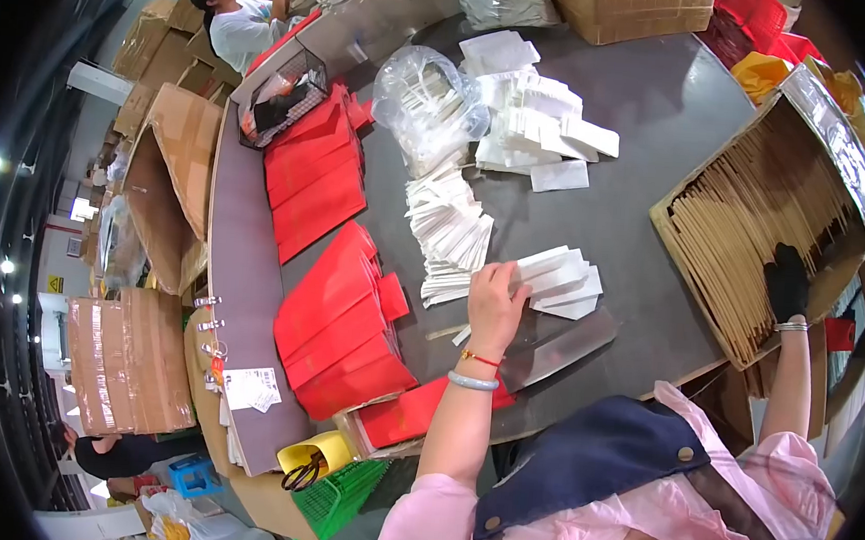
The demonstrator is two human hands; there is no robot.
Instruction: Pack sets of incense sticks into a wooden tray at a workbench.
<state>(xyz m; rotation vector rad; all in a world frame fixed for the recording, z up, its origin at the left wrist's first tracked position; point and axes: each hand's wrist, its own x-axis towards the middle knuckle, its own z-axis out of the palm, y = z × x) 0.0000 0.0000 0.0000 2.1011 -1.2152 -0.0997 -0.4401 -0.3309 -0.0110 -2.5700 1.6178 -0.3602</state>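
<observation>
My bare left hand, with a red cord and a pale bangle at its wrist, is over the dark table. Its bent fingers and thumb close on the near end of a small fan of flat white paper packets. A long row of similar white packets runs away just to its left. My right hand wears a black glove and reaches into an open cardboard box on the right. Its fingers are stretched out and apart against a tight row of flat brown cardboard pieces.
Red folded bags lie along the left side, with more red bags behind. A clear plastic bag of white packets and a loose white pile are farther back. A yellow holder with scissors hangs at the near-left edge.
</observation>
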